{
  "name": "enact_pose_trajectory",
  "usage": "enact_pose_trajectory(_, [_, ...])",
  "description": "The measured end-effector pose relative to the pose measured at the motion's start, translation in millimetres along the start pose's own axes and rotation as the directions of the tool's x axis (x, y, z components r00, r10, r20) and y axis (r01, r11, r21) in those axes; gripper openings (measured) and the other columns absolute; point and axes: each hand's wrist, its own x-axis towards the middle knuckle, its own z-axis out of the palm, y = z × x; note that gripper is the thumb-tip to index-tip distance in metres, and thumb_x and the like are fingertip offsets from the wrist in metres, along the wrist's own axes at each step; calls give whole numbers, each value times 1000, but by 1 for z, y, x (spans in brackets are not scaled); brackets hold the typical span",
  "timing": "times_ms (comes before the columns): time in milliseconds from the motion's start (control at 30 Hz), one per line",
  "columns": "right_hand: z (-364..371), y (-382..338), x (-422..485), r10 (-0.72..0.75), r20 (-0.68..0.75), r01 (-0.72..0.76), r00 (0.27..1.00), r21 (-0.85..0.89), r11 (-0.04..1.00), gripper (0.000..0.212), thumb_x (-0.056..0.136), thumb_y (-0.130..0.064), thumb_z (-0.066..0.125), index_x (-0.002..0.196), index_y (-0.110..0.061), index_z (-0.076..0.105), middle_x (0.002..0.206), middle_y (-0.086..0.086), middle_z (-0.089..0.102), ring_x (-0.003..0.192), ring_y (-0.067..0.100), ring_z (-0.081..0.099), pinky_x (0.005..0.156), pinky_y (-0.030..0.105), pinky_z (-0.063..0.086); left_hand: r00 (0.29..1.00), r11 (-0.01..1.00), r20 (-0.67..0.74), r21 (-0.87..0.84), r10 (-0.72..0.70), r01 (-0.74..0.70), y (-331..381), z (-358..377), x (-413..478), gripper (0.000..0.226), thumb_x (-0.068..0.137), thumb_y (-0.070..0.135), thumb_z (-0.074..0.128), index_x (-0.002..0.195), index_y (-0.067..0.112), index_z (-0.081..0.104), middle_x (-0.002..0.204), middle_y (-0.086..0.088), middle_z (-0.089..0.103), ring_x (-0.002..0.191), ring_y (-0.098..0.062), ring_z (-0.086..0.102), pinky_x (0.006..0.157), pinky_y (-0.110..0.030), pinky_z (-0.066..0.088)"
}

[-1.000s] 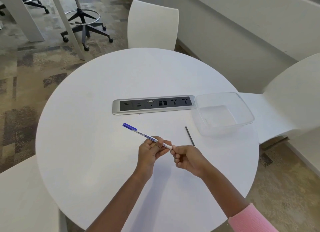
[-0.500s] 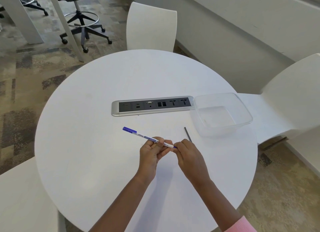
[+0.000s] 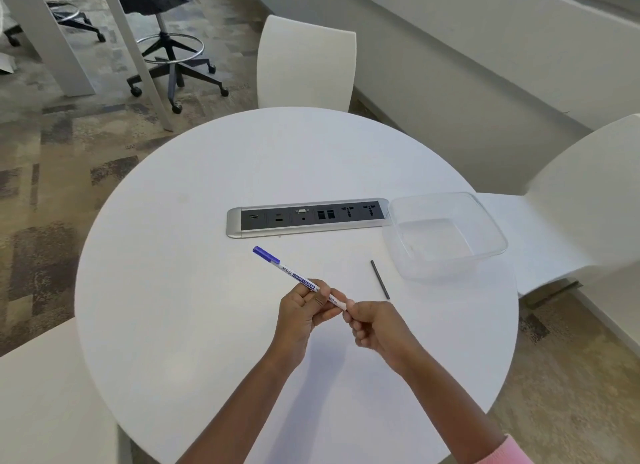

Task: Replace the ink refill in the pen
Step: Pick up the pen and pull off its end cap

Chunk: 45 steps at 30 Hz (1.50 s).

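Observation:
A white marker pen [image 3: 292, 275] with a blue cap pointing up and left is held above the round white table [image 3: 194, 318]. My left hand [image 3: 304, 307] grips the barrel near its rear half. My right hand [image 3: 375, 328] pinches the pen's rear end with thumb and fingers, other fingers curled. A thin dark refill stick [image 3: 380, 279] lies on the table to the right of the hands, untouched.
A clear plastic container [image 3: 446, 236] stands at the table's right edge. A silver and black socket panel [image 3: 308, 221] is set into the table centre. White chairs [image 3: 306, 63] surround the table; an office chair [image 3: 166, 48] stands far left.
My right hand turned at the pen's rear end, from knuckles up back to fingers curled under. The pen and left hand stayed in nearly the same place.

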Motion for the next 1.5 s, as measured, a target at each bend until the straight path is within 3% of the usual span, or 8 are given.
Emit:
enact_pose_trajectory(200, [6,5,-3,-138,-97,119,986,-180,976,31,92,-23,49,66,-14,63,56,-3,55,50,11,50,47,14,39,999,1000,-51,-26,11,-12,-2,2,1,12,78,19,60,68,14,63,71,-7,73,64,-19,67,63,-22,56])
enact_pose_trajectory(333, [12,20,-6,-585,-109,311,804,-761,569,13,89,-28,53,91,-15,55,80,0,59,71,12,52,60,22,43,995,999,-96,-41,1,-5,-3,3,4,12,83,12,57,73,9,63,71,-8,74,69,-22,70,61,-20,57])
enact_pose_trajectory(500, [7,17,-1,-694,2,341,720,-872,352,20,91,-20,50,87,-3,61,78,12,57,72,23,50,58,33,42,998,997,-68,-74,-14,9,-6,5,4,15,73,20,61,77,6,62,72,-9,74,69,-21,71,60,-20,57])
enact_pose_trajectory(800, [3,6,1,-317,-142,249,938,-364,898,40,88,-16,54,48,-17,54,38,-10,41,42,6,35,48,21,28,1000,1000,7,-1,-5,5,-6,1,6,12,76,25,60,68,16,61,73,-6,73,68,-18,68,63,-20,55])
enact_pose_trajectory(967, [-7,-3,2,151,93,-164,984,146,976,39,91,-21,47,54,-13,55,42,-8,37,37,5,32,37,13,28,999,1000,41,22,1,-2,-4,0,6,13,78,23,60,67,16,61,74,-6,74,71,-19,70,64,-20,56])
enact_pose_trajectory(1133, [-4,1,4,-81,-78,70,994,-140,988,43,95,-28,40,59,-15,60,48,-3,49,45,11,46,47,18,38,1000,1000,-21,8,8,-8,-6,3,9,14,74,26,61,71,13,62,74,-6,74,69,-18,69,65,-21,56])
enact_pose_trajectory(1300, [1,17,1,-638,-28,383,770,-779,497,9,88,-21,56,85,-13,57,71,1,54,66,15,49,58,25,41,998,999,-64,-45,-7,5,-5,3,12,15,74,23,60,76,9,63,73,-8,74,71,-20,70,63,-21,58])
enact_pose_trajectory(1500, [-1,12,6,-773,111,405,624,-893,199,15,80,-8,59,67,0,61,58,12,53,53,26,50,44,28,37,998,997,-51,-82,-19,15,-5,5,13,16,73,23,60,78,7,62,73,-8,74,70,-19,70,61,-19,57])
